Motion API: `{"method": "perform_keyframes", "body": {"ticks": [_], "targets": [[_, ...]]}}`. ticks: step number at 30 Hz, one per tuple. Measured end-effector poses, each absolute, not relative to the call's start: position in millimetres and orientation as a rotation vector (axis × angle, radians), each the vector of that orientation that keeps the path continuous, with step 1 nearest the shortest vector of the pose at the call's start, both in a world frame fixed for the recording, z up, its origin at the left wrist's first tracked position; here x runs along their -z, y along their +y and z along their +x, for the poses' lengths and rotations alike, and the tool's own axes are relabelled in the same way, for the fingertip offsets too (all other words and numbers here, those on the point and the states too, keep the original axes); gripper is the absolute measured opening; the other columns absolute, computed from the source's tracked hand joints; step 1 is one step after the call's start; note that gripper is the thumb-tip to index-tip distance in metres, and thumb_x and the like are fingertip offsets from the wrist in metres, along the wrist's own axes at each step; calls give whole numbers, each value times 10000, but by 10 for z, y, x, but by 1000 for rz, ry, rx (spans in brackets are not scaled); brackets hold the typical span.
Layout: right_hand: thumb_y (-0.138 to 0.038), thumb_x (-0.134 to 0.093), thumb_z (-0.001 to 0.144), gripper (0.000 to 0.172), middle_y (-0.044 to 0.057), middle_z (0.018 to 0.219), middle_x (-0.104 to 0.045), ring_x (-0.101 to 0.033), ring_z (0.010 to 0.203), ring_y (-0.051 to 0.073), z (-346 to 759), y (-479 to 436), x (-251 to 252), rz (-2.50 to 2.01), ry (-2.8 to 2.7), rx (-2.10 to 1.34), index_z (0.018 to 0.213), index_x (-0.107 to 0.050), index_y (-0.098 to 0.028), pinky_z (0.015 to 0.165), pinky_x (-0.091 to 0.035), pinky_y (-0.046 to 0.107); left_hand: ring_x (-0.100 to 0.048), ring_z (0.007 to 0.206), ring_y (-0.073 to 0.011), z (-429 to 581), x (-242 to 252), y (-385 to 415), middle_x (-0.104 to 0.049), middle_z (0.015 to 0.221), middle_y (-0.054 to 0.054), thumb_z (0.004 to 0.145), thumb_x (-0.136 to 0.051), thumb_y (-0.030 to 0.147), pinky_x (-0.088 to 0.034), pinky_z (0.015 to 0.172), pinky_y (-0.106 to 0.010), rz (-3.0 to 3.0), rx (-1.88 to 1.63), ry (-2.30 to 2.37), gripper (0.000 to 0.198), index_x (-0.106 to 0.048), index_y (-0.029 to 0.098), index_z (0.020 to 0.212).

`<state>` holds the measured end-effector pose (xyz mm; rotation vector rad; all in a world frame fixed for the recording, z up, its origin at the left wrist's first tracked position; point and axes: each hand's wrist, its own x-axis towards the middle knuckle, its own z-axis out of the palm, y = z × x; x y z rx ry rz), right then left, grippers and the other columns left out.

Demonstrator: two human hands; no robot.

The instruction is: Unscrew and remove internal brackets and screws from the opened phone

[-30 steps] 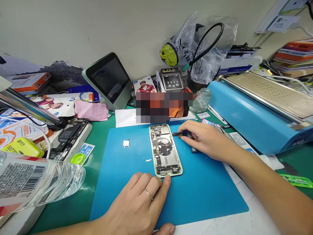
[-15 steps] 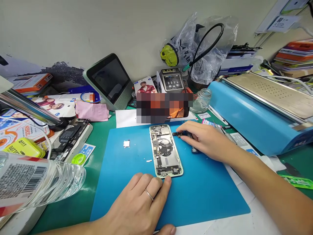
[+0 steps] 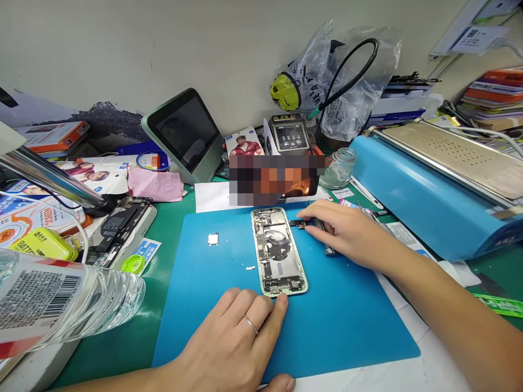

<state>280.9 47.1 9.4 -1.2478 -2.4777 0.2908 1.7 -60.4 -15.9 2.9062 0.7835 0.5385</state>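
Note:
An opened phone (image 3: 278,251) with its insides exposed lies lengthwise on a blue work mat (image 3: 347,316). My left hand (image 3: 232,340) rests flat on the mat, fingers together, fingertips touching the phone's near end; a ring is on one finger. My right hand (image 3: 347,231) lies to the right of the phone's far end, fingers closed over a thin metal tool (image 3: 324,234), its fingertips at a small black part (image 3: 299,223) beside the phone. A small metal piece (image 3: 212,239) and a tiny bracket (image 3: 249,268) lie on the mat left of the phone.
A clear plastic bottle (image 3: 61,302) lies at the near left. Another disassembled phone (image 3: 118,223), a small screen device (image 3: 183,133), a glass jar (image 3: 339,167) and a large blue machine (image 3: 437,185) ring the mat. Boxes and packets crowd the left.
Almost nothing has moved; the view has shifted slightly, and my right hand's fingertips have edged a little toward the small black part.

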Motion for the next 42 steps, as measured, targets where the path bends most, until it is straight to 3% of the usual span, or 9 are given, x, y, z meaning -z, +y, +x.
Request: {"method": "perform_keyframes", "body": {"ticks": [5, 15, 21, 29, 37, 42], "targets": [[-288, -504, 1006, 229, 79, 1149, -711, -689, 1032, 238, 2815, 466, -97, -1239, -2498, -298, 1162, -663, -237, 852, -535, 365, -593, 841, -252, 20, 152, -603, -661, 1043, -127, 1029, -461, 470, -482, 677, -404, 2911, -513, 782, 615, -439, 3, 1429], [-361, -506, 1017, 277, 73, 1181, -674, -723, 978, 233, 2821, 466, -91, -1313, -2503, -363, 1170, -711, -257, 775, -552, 337, -590, 836, -258, 28, 161, -611, -653, 1016, -127, 1013, -483, 463, -481, 689, -407, 2910, -539, 778, 613, -460, -5, 1409], [-355, -482, 1026, 283, 71, 1181, -664, -714, 984, 228, 2811, 467, -79, -1330, -2505, -368, 1168, -706, -255, 803, -540, 337, -591, 828, -261, 35, 157, -621, -655, 1009, -123, 1015, -481, 461, -475, 678, -405, 2912, -536, 789, 613, -462, -9, 1408], [-334, -514, 995, 267, 85, 1092, -669, -689, 881, 210, 2791, 482, -115, -1264, -2483, -295, 1145, -705, -223, 753, -522, 334, -599, 856, -272, 26, 106, -624, -662, 1027, -125, 998, -507, 487, -482, 691, -415, 2916, -452, 810, 656, -443, -8, 1423], [-238, -496, 939, 206, 54, 1006, -659, -574, 574, 122, 2818, 480, -121, -1301, -2437, -333, 1014, -688, -226, 578, -455, 295, -584, 902, -275, 26, 74, -651, -651, 1079, -128, 1005, -497, 493, -470, 767, -414, 2907, -419, 859, 658, -436, 1, 1438], [-207, -501, 915, 173, 58, 979, -644, -565, 606, 138, 2803, 442, -174, -1321, -2448, -261, 957, -669, -213, 595, -422, 305, -563, 862, -267, 18, 53, -661, -637, 1024, -110, 995, -510, 490, -464, 746, -406, 2887, -390, 873, 665, -430, 8, 1445]]}}
